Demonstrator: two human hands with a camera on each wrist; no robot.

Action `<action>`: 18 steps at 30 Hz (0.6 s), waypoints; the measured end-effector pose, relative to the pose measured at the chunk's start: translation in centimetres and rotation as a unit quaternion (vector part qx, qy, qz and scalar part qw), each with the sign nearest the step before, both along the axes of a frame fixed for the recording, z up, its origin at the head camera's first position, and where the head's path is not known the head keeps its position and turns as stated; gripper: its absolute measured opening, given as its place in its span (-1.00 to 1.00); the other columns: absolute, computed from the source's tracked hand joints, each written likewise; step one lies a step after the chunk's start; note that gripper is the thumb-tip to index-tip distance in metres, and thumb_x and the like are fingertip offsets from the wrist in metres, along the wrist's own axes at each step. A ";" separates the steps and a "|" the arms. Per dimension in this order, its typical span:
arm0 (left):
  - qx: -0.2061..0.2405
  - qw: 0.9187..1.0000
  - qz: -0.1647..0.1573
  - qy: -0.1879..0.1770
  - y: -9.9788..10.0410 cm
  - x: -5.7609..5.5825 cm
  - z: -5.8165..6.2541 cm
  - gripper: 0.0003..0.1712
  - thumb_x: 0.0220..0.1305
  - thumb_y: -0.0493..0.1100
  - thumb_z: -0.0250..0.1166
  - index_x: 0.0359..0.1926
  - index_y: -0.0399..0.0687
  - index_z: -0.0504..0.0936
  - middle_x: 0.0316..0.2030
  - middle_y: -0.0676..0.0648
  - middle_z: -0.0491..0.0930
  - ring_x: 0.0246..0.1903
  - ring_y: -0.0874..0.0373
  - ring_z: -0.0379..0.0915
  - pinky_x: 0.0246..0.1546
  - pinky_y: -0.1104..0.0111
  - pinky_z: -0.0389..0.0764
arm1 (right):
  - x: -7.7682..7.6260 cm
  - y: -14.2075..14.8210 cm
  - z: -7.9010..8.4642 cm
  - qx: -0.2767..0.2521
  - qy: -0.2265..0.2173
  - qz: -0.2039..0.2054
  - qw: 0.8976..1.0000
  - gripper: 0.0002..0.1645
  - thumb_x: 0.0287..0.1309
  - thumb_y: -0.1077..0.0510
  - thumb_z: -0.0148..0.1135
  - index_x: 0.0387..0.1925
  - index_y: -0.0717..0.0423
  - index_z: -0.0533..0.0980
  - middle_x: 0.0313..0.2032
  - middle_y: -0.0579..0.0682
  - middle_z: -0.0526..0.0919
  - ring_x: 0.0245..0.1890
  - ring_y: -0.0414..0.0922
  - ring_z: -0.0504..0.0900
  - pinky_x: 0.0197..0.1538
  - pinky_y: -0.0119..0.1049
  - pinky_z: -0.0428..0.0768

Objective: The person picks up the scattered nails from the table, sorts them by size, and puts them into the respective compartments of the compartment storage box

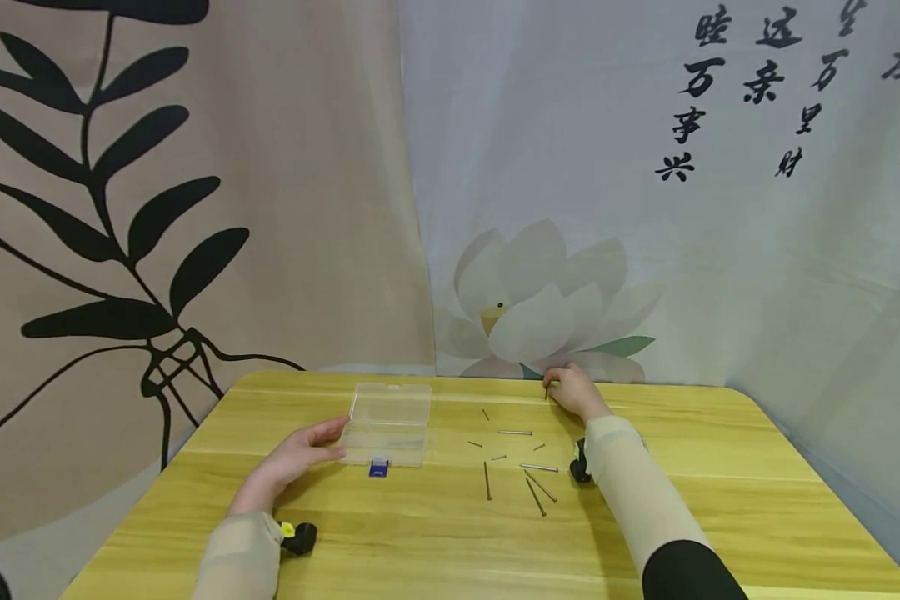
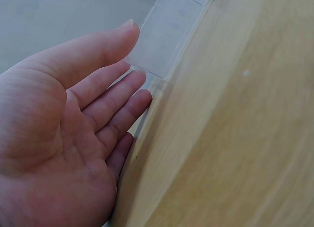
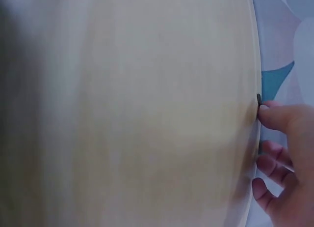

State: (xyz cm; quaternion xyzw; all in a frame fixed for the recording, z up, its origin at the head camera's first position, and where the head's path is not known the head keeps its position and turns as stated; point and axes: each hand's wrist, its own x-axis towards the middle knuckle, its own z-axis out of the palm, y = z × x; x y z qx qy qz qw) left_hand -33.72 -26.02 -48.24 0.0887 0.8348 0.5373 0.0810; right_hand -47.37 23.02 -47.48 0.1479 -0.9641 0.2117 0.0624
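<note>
A clear plastic box (image 1: 384, 439) with a blue latch (image 1: 378, 468) lies on the table with its lid (image 1: 392, 405) raised at the back. My left hand (image 1: 303, 450) is at the box's left side, fingers and thumb loosely extended; in the left wrist view the thumb is by the box's edge, and I cannot tell how firmly it touches. At the table's far edge my right hand (image 1: 573, 390) pinches a small, thin, dark nail (image 3: 259, 99) between thumb and forefinger; its lower part is hidden. Several loose nails (image 1: 487, 481), long and short, lie right of the box.
The yellow wood-grain table (image 1: 420, 550) ends at a printed curtain (image 1: 330, 208) close behind it. A black strap piece (image 1: 298, 538) is at the left wrist, and another black piece (image 1: 580, 462) is at the right forearm.
</note>
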 end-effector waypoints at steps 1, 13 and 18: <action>0.001 1.000 0.001 -0.001 0.0 0.0 0.0 -0.22 0.27 -0.10 0.33 0.43 -0.20 0.24 0.37 -0.34 0.20 0.34 -0.28 0.07 0.31 -0.14 0.07 | 0.0 0.0 0.0 0.002 0.001 0.001 1.000 -0.89 0.21 0.29 0.21 -0.26 0.10 0.61 -0.20 0.14 0.48 -0.15 0.10 0.44 0.03 0.04 0.44; -0.001 1.000 0.003 -0.001 -0.1 0.0 0.0 -0.22 0.27 -0.10 0.33 0.43 -0.20 0.24 0.38 -0.32 0.20 0.35 -0.27 0.07 0.31 -0.14 0.08 | 0.2 -0.1 0.0 -0.004 -0.014 -0.027 1.000 -0.95 0.22 0.21 0.25 -0.27 0.08 0.59 -0.17 0.15 0.44 -0.16 0.10 0.45 0.00 0.04 0.45; 0.001 1.000 0.001 -0.002 0.1 0.0 0.0 -0.23 0.27 -0.12 0.33 0.43 -0.19 0.24 0.37 -0.32 0.20 0.35 -0.26 0.07 0.32 -0.13 0.07 | 0.4 0.0 0.1 0.003 -0.009 -0.020 1.000 -0.95 0.22 0.23 0.24 -0.28 0.11 0.59 -0.18 0.14 0.46 -0.15 0.10 0.44 0.01 0.03 0.44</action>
